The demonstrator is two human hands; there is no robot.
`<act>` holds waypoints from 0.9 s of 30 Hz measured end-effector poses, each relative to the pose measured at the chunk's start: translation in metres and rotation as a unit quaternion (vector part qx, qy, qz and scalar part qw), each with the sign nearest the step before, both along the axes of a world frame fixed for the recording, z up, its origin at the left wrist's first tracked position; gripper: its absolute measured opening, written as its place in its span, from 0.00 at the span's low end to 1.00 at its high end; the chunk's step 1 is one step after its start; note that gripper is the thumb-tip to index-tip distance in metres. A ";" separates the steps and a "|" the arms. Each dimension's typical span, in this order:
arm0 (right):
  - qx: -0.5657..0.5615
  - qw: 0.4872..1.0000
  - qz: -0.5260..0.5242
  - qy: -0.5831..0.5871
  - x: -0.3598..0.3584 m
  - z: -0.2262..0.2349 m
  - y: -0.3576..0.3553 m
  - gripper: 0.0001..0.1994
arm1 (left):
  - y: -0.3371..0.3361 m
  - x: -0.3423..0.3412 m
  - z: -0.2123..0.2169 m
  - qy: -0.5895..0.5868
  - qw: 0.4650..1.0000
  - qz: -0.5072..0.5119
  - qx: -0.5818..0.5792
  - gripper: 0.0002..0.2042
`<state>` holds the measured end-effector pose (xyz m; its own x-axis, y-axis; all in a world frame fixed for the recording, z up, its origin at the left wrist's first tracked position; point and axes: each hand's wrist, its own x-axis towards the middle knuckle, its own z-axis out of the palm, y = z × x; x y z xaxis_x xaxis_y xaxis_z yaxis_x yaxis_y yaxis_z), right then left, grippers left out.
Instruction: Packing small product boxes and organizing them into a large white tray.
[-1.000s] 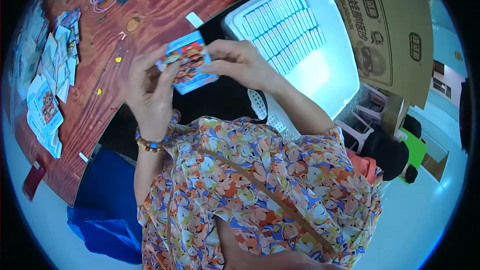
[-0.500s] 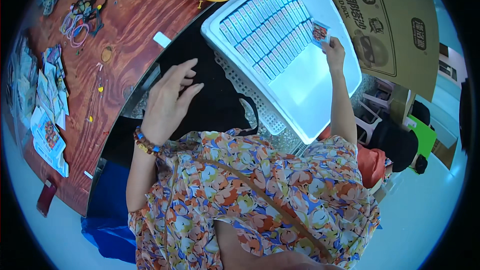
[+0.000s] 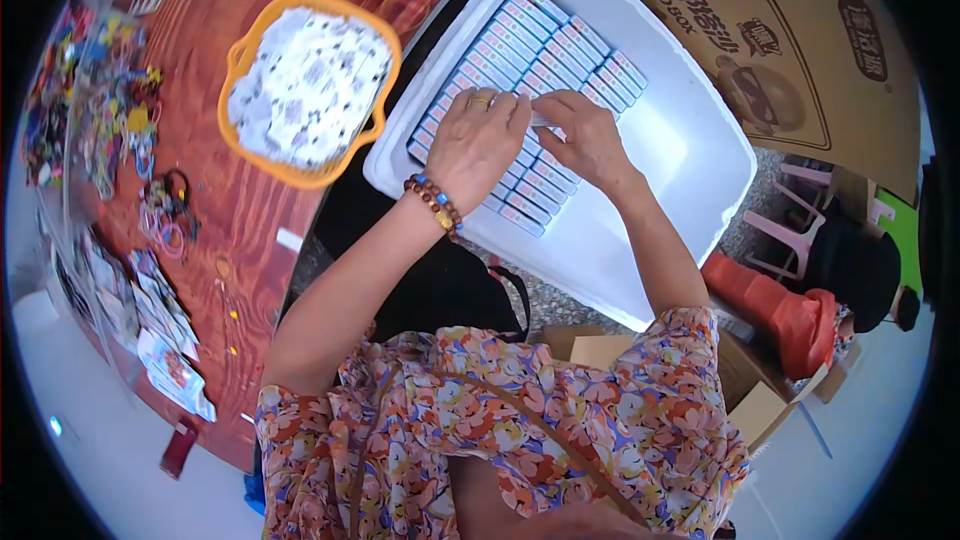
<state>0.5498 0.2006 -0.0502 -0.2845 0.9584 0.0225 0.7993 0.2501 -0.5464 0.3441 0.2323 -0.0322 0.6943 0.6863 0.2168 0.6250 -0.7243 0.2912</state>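
Observation:
Rows of small flat light-blue and white boxes (image 3: 530, 202) stand on edge in a white plastic tub (image 3: 715, 190). Over the middle of these rows my two hands meet, fingertips close together. My left hand (image 3: 470, 135), with a ring and a bead bracelet, has its fingers curled downward, so what they grip is hidden. My right hand (image 3: 585, 135) is closed in a pinch; a pale edge of a small box (image 3: 541, 122) shows at its fingertips, between the hands. The hands cover part of the rows beneath them.
Left of the tub, a reddish wooden table (image 3: 240, 230) bears an orange basket (image 3: 325, 175) of small white packets, coloured cords (image 3: 165, 215) and picture cards (image 3: 170, 360). A large cardboard box (image 3: 820, 0) stands beyond the tub; pink stools (image 3: 790, 230) are at the right.
My right hand has moved left from the tub's far right side with a small box. My left hand has come from above the table edge to the rows. The view has shifted.

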 end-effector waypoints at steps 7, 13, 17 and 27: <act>-0.026 0.970 -0.224 0.091 0.052 -0.078 0.085 0.14 | 0.044 0.017 -0.038 0.066 0.996 0.054 -0.038 0.05; 0.039 0.955 -0.263 -0.135 0.048 -0.114 0.119 0.13 | 0.069 0.041 -0.034 -0.003 0.996 0.091 -0.013 0.12; 0.068 0.927 -0.313 -0.194 0.060 -0.121 0.092 0.15 | 0.083 0.058 -0.040 -0.016 0.995 0.087 -0.034 0.13; 0.078 0.924 -0.334 -0.172 0.069 -0.134 0.074 0.16 | 0.115 0.125 -0.068 -0.057 0.998 0.020 -0.025 0.13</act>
<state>0.6187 0.2746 -0.1841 0.3524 0.9157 0.1934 0.9235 -0.3068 -0.2302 0.4688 0.3475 -0.1004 0.6388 0.7249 0.2577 0.6144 -0.6823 0.3962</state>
